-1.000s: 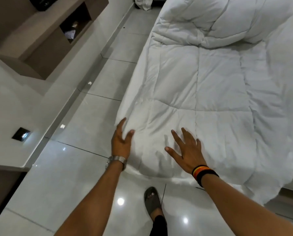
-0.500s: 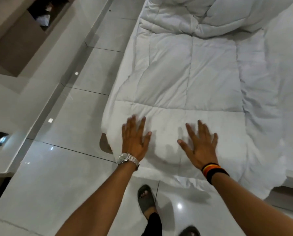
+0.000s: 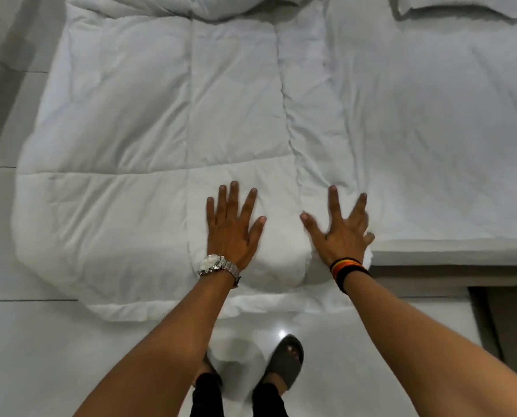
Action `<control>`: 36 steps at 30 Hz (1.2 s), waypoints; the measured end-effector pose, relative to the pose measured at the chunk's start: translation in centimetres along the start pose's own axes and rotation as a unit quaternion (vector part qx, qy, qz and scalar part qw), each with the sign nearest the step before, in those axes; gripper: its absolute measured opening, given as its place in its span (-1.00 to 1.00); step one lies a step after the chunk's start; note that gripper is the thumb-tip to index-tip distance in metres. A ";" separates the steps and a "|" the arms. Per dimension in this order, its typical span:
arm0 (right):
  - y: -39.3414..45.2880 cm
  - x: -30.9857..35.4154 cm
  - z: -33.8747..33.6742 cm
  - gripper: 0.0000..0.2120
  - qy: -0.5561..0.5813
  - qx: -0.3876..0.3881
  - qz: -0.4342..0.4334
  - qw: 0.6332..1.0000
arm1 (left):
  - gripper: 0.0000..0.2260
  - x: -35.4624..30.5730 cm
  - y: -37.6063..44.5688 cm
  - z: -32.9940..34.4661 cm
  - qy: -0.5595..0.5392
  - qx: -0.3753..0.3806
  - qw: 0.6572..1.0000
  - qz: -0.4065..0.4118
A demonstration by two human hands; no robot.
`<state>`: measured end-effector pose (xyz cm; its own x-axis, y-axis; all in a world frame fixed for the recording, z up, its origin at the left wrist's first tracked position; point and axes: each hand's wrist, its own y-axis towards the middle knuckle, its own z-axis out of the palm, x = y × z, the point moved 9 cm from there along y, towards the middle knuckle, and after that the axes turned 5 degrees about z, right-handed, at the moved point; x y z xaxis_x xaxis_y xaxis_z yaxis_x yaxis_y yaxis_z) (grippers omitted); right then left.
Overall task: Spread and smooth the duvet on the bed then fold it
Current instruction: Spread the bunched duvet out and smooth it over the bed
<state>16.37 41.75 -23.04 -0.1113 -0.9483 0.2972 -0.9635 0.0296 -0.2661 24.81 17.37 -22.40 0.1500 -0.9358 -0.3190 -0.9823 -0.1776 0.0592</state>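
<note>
- The white quilted duvet (image 3: 148, 139), stitched into broad padded panels, lies along the left side of the bed (image 3: 431, 248). Its near edge hangs over the bed's foot edge towards the floor, and its far end is bunched in a heap at the top of the view.
- The left hand (image 3: 231, 233), with a silver metal wristwatch (image 3: 218, 264) on the wrist, lies palm down on the near panel, fingers spread wide and holding nothing.
- The right hand (image 3: 343, 233), with black, orange and yellow wristbands (image 3: 349, 269), is also flat and splayed; it rests at the duvet's right edge near the foot edge of the bed and grips nothing.
- Handling, as a judgement: the duvet looks soft, puffy and light for its bulk. It should give under the palms and hold creases, so flat strokes outward suit it better than pinching.
- For the fold, the best hold is probably at the two near corners, gathered in full fists, since the filling will sag between the hands.
- To the right of the duvet the white bed sheet (image 3: 431, 130) is bare and faintly wrinkled, and a white pillow (image 3: 449, 9) lies at the far right corner.
- The pale glossy tiled floor (image 3: 34, 350) reflects the lamps; the overhanging edge could brush it. A grey slide sandal (image 3: 284, 361) stands just below the foot edge.
</note>
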 end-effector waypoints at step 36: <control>-5.2 36.5 11.4 -0.25 -0.110 0.019 -0.259 0.959 | -0.41 29.4 -1.6 -11.0 0.081 0.014 0.996 -0.031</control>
<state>20.11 3.35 -21.20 0.4387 -0.8762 0.1996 -0.8653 -0.4718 -0.1693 32.00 -13.17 -21.45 0.2243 -0.9607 -0.1638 -0.9730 -0.2301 0.0169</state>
